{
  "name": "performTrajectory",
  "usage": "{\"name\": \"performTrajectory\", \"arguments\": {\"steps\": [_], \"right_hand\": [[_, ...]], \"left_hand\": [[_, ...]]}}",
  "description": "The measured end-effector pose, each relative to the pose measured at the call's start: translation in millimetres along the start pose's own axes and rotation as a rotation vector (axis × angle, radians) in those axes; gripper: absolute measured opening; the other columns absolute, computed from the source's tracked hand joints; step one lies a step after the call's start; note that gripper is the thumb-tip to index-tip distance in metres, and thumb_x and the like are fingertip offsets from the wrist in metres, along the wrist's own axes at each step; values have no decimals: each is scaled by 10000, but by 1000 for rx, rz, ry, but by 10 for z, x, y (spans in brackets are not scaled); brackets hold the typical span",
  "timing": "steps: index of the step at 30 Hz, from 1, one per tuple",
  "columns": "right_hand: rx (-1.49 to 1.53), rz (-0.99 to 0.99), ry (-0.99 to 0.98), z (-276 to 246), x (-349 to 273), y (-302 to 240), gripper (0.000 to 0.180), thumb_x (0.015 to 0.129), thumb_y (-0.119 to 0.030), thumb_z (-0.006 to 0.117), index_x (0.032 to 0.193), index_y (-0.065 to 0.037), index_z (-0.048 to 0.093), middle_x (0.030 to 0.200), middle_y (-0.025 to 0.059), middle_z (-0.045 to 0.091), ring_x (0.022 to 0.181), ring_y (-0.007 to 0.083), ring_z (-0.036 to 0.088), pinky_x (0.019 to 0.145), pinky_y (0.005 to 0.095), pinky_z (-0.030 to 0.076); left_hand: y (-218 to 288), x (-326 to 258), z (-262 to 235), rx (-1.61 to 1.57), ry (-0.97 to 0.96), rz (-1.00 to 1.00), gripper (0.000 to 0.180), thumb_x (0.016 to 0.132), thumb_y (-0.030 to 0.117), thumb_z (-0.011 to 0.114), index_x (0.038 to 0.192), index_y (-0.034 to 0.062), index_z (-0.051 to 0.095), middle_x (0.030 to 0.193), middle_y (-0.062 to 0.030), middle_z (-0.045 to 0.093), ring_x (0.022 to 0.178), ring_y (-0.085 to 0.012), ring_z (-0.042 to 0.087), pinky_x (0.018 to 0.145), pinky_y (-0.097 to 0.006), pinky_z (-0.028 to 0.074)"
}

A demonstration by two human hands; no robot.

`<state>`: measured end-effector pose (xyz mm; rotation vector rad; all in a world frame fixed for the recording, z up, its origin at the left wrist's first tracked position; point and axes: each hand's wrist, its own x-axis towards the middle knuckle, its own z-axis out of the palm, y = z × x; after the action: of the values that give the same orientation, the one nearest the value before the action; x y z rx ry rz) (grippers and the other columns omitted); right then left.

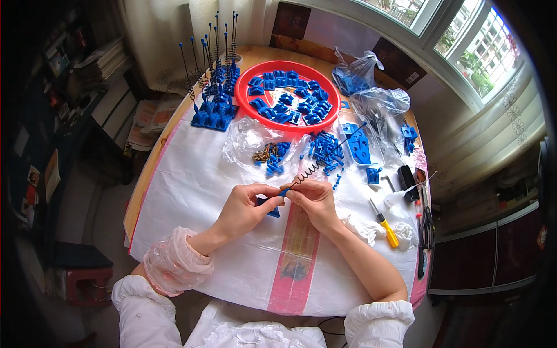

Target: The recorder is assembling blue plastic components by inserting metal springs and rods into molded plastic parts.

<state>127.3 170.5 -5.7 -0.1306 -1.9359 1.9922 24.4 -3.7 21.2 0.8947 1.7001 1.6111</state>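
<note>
Head view, left hand (246, 206) pinching blue piece (271, 211), right hand (313, 200) gripping spring rod (316, 163), red tray (243, 101) beyond.

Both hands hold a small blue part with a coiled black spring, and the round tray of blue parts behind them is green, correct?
Not quite: the round tray is red, as the head view shows. Both the left hand and right hand do hold the small blue part with the coiled spring.

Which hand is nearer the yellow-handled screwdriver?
Right. The right hand is just to the left of the yellow-handled screwdriver on the table; the left hand lies farther left, beyond the right hand.
</note>
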Motion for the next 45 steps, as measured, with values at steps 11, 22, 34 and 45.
{"name": "performTrajectory", "arguments": {"steps": [11,22,34,45], "right_hand": [[69,-32,-53,-20,10,7,149,862,12,692,1006,21,728,940,61,706,859,111,638,775,259,512],[117,-18,-69,-3,17,-16,137,872,24,676,998,19,729,896,25,678,845,99,619,766,258,503],[140,-26,-76,9,19,-27,143,872,28,673,1005,28,723,911,44,688,843,113,626,770,271,511],[80,-16,-73,-6,19,-25,139,880,15,670,1008,36,720,922,47,697,864,102,628,776,256,509]], "left_hand": [[21,4,-8,207,64,207,177,840,38,721,1016,23,745,849,-65,693,733,-94,628,618,-218,455],[25,4,-16,132,33,120,173,862,57,719,1030,22,740,872,-48,690,750,-87,634,618,-205,448],[-3,5,-30,99,14,104,193,869,80,715,1051,18,737,949,-97,701,763,-112,677,628,-212,510],[-49,25,-20,-16,-7,47,195,884,81,705,1059,-3,728,970,-77,722,793,-96,675,645,-206,519]]}}
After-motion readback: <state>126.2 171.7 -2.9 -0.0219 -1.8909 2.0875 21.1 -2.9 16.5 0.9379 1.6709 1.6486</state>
